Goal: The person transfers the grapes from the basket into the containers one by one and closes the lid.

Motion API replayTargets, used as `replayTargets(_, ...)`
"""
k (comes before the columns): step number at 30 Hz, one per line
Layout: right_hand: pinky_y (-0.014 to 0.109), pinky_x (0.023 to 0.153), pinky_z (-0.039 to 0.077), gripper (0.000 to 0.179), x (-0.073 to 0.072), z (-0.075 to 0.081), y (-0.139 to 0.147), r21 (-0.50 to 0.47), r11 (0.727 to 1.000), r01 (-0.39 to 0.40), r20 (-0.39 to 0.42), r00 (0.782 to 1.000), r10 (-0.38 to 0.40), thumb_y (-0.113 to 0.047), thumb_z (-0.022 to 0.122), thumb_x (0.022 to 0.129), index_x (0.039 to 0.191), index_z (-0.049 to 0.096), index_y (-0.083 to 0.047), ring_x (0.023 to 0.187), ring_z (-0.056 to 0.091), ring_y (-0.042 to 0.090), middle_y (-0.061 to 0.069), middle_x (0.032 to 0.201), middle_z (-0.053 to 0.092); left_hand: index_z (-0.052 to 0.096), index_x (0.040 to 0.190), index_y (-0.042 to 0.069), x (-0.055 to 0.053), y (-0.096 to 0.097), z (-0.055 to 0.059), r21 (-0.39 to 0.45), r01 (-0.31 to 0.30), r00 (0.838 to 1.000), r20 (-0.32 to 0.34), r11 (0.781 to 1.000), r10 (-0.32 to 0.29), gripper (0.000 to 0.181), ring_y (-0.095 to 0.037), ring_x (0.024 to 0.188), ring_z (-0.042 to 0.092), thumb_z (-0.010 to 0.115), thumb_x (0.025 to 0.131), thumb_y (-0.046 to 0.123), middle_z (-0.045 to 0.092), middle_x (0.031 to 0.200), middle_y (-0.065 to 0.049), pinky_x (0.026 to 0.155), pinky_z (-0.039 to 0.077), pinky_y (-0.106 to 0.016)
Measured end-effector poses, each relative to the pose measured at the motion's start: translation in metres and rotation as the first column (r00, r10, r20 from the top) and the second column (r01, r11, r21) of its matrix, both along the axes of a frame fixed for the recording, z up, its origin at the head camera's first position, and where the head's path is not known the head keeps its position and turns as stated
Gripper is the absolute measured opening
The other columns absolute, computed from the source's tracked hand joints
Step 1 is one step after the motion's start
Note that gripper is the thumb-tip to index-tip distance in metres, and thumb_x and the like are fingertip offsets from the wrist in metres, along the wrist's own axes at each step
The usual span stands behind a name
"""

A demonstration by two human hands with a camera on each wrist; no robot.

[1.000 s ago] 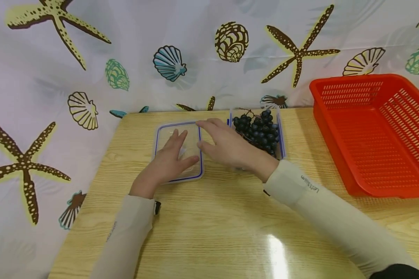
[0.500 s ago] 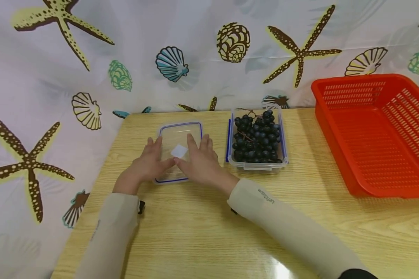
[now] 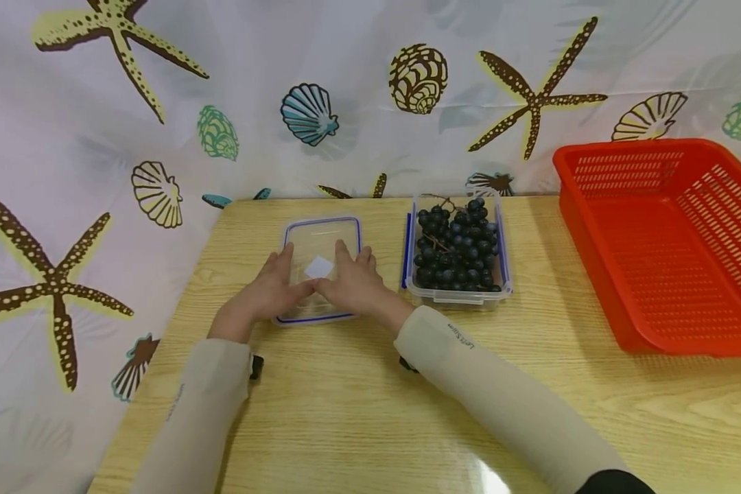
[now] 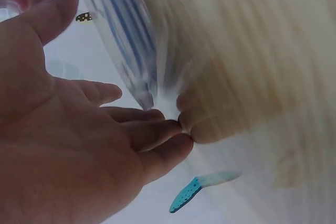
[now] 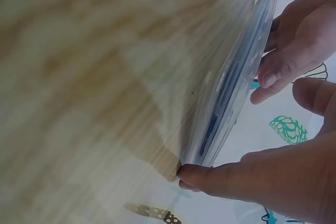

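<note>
A clear plastic lid (image 3: 317, 237) with a blue seal line and a white label lies flat on the table, left of centre in the head view. My left hand (image 3: 264, 293) is spread along its left side, and my right hand (image 3: 356, 285) along its right side and front. Both thumbs point inward and meet over the lid's near part. In the left wrist view, the left hand's extended fingertips (image 4: 178, 137) reach down to the tabletop at the lid's edge. A straight right finger (image 5: 205, 174) lies right at the lid's corner in the right wrist view.
Right of the lid stands a clear container (image 3: 460, 297) with dark grapes (image 3: 457, 247) inside. A red plastic basket (image 3: 632, 288) sits at the far right of the wooden table (image 3: 346, 412). Behind hangs a cloth (image 3: 358, 62) printed with shells and starfish.
Both hands have come down to the lid's two sides; the right has moved left and toward me, uncovering the grapes. In the last half second they have barely moved.
</note>
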State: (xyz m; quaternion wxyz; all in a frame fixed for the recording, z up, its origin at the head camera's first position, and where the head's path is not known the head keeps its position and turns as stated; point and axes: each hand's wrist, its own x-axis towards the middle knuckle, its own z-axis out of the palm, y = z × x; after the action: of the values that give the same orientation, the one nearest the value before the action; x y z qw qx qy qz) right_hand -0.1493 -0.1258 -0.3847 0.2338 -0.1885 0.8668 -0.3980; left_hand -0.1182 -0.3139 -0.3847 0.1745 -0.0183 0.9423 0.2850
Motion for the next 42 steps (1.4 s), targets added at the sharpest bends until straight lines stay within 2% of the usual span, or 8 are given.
replayTargets(5, 0.059, 0.116, 0.019, 0.087, 0.002, -0.001, -0.001, -0.040, 0.999, 0.028, 0.039, 0.999, -0.026, -0.043, 0.060, 0.101, 0.164, 0.009, -0.014, 0.151, -0.003, 0.041, 0.030, 0.163, -0.006, -0.010, 0.159, -0.002, 0.002, 0.000, -0.001, 0.050, -0.011, 1.000, -0.013, 0.999, 0.012, 0.089, -0.044, 0.150, -0.008, 0.048, 0.106, 0.041, -0.004, 0.163, -0.031, 0.115, 0.008, -0.065)
replayTargets(13, 0.057, 0.110, 0.033, 0.078, 0.005, 0.005, 0.000, -0.121, 0.991, 0.054, 0.053, 0.997, -0.047, -0.035, 0.061, 0.099, 0.163, 0.021, -0.015, 0.148, 0.020, 0.042, 0.027, 0.164, 0.011, -0.010, 0.161, 0.003, 0.006, 0.001, 0.004, 0.140, -0.081, 0.996, -0.023, 0.987, 0.085, 0.092, -0.051, 0.148, 0.001, 0.050, 0.105, 0.045, -0.006, 0.163, -0.031, 0.113, 0.013, -0.067)
replayTargets(19, 0.049, 0.097, 0.043, 0.070, 0.008, 0.018, 0.004, -0.159, 0.985, 0.069, 0.004, 0.998, -0.069, -0.028, 0.058, 0.098, 0.161, 0.028, -0.019, 0.144, 0.034, 0.039, 0.026, 0.164, 0.011, -0.009, 0.161, 0.003, 0.007, 0.003, 0.015, 0.162, -0.111, 0.983, -0.128, 0.981, 0.132, 0.093, -0.050, 0.148, 0.007, 0.053, 0.104, 0.043, -0.004, 0.163, -0.031, 0.114, 0.016, -0.064)
replayTargets(25, 0.044, 0.091, 0.045, 0.065, 0.009, 0.036, 0.012, -0.189, 0.979, 0.075, -0.060, 0.994, -0.088, -0.023, 0.058, 0.098, 0.159, 0.034, -0.017, 0.125, 0.052, 0.031, 0.024, 0.162, 0.022, -0.010, 0.161, 0.006, 0.010, 0.007, 0.030, 0.165, -0.113, 0.964, -0.220, 0.980, 0.148, 0.093, -0.051, 0.147, 0.012, 0.054, 0.104, 0.041, -0.003, 0.164, -0.030, 0.112, 0.020, -0.067)
replayTargets(31, 0.041, 0.083, 0.045, 0.061, 0.008, 0.053, 0.022, -0.261, 0.962, 0.085, -0.085, 0.990, -0.110, -0.019, 0.058, 0.098, 0.156, 0.038, -0.015, 0.095, 0.056, 0.025, 0.019, 0.159, 0.028, -0.009, 0.162, 0.011, 0.013, 0.016, 0.044, 0.202, -0.117, 0.945, -0.279, 0.972, 0.171, 0.093, -0.051, 0.147, 0.014, 0.056, 0.103, 0.041, -0.005, 0.165, -0.026, 0.110, 0.021, -0.069)
replayTargets(33, 0.040, 0.083, 0.044, 0.061, 0.006, 0.057, 0.025, -0.283, 0.956, 0.082, -0.098, 0.989, -0.114, -0.017, 0.057, 0.098, 0.156, 0.038, -0.014, 0.097, 0.056, 0.025, 0.018, 0.160, 0.029, -0.008, 0.163, 0.012, 0.014, 0.019, 0.049, 0.207, -0.115, 0.941, -0.292, 0.972, 0.174, 0.093, -0.051, 0.147, 0.015, 0.056, 0.103, 0.041, -0.005, 0.165, -0.025, 0.110, 0.021, -0.070)
replayTargets(38, 0.041, 0.088, 0.041, 0.061, 0.002, 0.067, 0.036, -0.316, 0.946, 0.068, -0.115, 0.987, -0.109, -0.016, 0.055, 0.099, 0.156, 0.036, -0.012, 0.130, 0.043, 0.025, 0.013, 0.160, 0.029, -0.008, 0.163, 0.014, 0.013, 0.026, 0.057, 0.223, -0.105, 0.938, -0.300, 0.969, 0.171, 0.092, -0.049, 0.147, 0.014, 0.055, 0.103, 0.042, -0.008, 0.166, -0.022, 0.110, 0.020, -0.070)
replayTargets(42, 0.043, 0.092, 0.040, 0.060, 0.000, 0.075, 0.046, -0.326, 0.943, 0.071, -0.107, 0.988, -0.112, -0.018, 0.055, 0.100, 0.157, 0.036, -0.014, 0.135, 0.040, 0.028, 0.012, 0.161, 0.028, -0.008, 0.163, 0.016, 0.011, 0.033, 0.063, 0.239, -0.096, 0.936, -0.309, 0.966, 0.170, 0.091, -0.046, 0.149, 0.012, 0.056, 0.103, 0.041, -0.008, 0.166, -0.019, 0.110, 0.019, -0.070)
